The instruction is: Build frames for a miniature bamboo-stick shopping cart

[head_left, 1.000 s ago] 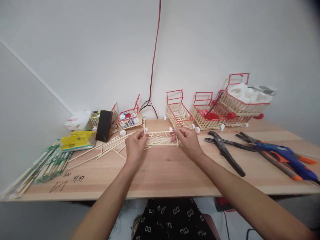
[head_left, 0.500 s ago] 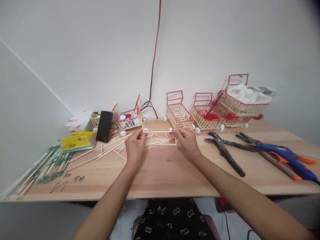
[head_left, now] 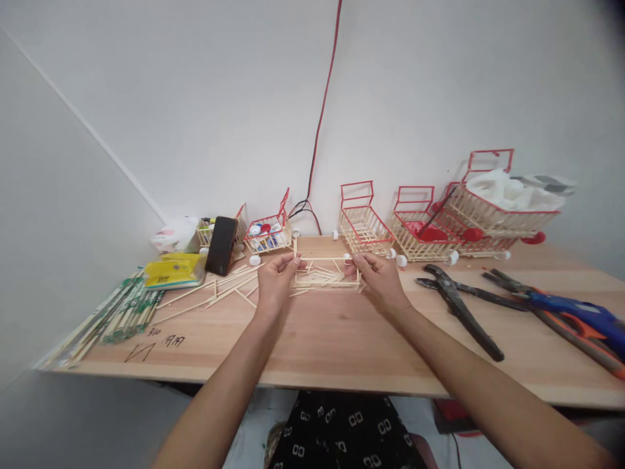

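Between my two hands is a rectangular frame of thin wooden sticks (head_left: 326,259), raised a little over the table. My left hand (head_left: 277,281) pinches its left corner, where one stick points up past the fingers. At the right corner my right hand (head_left: 381,280) grips the same frame with thumb and fingers closed. Loose wooden sticks (head_left: 229,286) lie scattered beneath the frame and to its left. Parts of the frame's corners are hidden by my fingertips.
Small stick-built carts (head_left: 364,225) with red rims line the wall. Pliers (head_left: 461,312) and a blue glue gun (head_left: 573,309) lie at right. A black phone (head_left: 222,245), a yellow packet (head_left: 174,270) and bundled sticks (head_left: 129,312) are at left.
The camera view has turned slightly left, so everything sits further right. Both hands keep hold of the stick frame, which is tilted a little differently.
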`<action>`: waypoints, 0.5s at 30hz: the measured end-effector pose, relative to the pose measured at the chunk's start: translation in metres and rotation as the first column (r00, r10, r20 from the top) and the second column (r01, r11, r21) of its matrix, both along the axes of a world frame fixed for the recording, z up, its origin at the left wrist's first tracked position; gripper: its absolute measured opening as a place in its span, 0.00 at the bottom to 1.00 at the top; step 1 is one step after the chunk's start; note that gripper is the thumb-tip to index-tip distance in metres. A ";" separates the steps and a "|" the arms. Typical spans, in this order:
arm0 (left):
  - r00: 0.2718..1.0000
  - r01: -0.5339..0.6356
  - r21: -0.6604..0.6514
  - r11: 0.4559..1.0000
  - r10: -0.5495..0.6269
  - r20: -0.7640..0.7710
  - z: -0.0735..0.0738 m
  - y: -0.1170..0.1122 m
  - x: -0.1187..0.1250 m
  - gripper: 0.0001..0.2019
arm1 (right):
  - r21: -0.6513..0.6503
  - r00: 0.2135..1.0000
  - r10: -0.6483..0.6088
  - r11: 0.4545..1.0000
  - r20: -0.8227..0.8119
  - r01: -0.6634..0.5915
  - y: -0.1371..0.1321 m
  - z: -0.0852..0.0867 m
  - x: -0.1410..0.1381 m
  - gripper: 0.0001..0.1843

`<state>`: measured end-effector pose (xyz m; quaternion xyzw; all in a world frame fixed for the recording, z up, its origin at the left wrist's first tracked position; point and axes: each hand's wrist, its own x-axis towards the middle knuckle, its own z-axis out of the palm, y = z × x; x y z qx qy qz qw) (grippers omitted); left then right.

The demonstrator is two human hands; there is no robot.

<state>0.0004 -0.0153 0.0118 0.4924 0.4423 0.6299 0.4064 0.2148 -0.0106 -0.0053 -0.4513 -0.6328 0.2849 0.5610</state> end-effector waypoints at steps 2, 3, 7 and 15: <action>1.000 0.007 0.008 1.000 -0.007 -0.011 -0.001 0.000 0.000 0.18 | -0.001 1.000 -0.002 1.000 -0.008 0.002 0.002 -0.002 0.001 0.20; 1.000 0.008 0.014 1.000 -0.007 -0.018 -0.001 0.000 0.000 0.18 | -0.003 1.000 -0.003 1.000 -0.013 0.003 0.003 -0.003 0.002 0.20; 1.000 0.007 0.018 1.000 -0.006 -0.030 0.000 -0.002 0.000 0.18 | -0.021 1.000 -0.004 1.000 -0.029 0.003 0.005 -0.005 0.003 0.21; 0.995 0.014 0.021 1.000 -0.012 -0.095 0.001 -0.004 0.003 0.17 | -0.047 0.999 -0.013 0.999 -0.044 0.011 0.007 -0.006 0.004 0.22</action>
